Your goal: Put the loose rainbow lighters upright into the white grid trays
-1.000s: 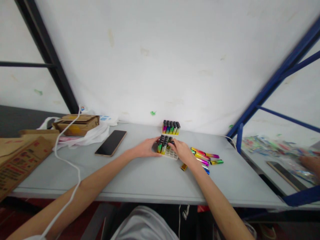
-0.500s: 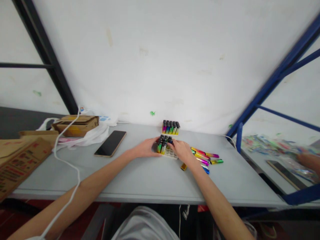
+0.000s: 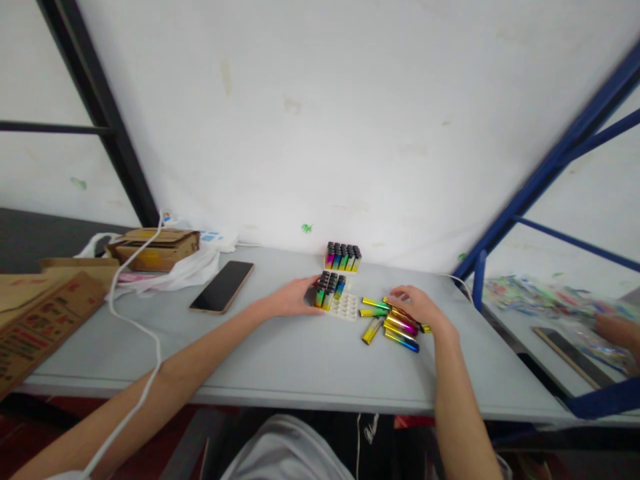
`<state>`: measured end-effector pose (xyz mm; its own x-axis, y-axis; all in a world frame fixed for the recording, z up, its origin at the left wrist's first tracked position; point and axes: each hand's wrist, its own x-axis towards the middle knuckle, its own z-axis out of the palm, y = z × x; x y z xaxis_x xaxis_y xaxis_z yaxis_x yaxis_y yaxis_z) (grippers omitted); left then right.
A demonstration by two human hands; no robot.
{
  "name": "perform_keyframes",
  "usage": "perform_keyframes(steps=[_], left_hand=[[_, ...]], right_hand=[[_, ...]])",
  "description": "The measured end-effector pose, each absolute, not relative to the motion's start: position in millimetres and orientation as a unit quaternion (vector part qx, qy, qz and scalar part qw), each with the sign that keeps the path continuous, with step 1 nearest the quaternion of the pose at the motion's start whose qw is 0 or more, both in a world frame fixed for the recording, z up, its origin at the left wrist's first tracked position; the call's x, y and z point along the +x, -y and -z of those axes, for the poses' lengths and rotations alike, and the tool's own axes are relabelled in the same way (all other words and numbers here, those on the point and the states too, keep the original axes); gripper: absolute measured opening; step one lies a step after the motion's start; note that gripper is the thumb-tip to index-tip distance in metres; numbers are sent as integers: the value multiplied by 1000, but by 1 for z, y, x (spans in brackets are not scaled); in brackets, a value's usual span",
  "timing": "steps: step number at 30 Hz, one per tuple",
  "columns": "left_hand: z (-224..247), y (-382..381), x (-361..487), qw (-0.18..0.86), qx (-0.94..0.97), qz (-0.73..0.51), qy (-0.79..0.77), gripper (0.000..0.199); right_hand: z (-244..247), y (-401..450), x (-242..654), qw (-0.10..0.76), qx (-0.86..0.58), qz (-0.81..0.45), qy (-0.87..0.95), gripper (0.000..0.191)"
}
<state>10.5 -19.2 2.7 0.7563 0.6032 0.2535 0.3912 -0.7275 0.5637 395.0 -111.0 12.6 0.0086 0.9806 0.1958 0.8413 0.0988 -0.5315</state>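
Currently, the left hand [image 3: 295, 297] curls around the left side of a group of black-topped lighters [image 3: 329, 291], gripping them with the thumb in front and the fingers behind. They stand upright in the left part of a white tray [image 3: 345, 308] on the grey counter [image 3: 280, 363]; bare holes show to their right. The right hand [image 3: 419, 307] reaches over loose metallic tubes [image 3: 401, 331] lying to the right of the tray, its fingers bent at the pile; whether it grasps one, I cannot tell. Behind the tray, near the wall, stands a fuller set of lighters [image 3: 343, 255]. Well to the left lie a dark-screened phone [image 3: 223, 287], a white plastic bag [image 3: 193, 272] and a small cardboard box [image 3: 167, 253]. Another person's hand [image 3: 617, 331] shows at far right.
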Motion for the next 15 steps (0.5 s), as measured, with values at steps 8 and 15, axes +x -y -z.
perform_keyframes(steps=[8, 15], left_hand=[[-1, 17, 10, 248, 904, -219, -269, 84], [-4, 20, 10, 248, 905, -220, -268, 82]], right_hand=[[-4, 106, 403, 204, -761, -108, 607, 18], [-10, 98, 373, 363, -713, -59, 597, 33]])
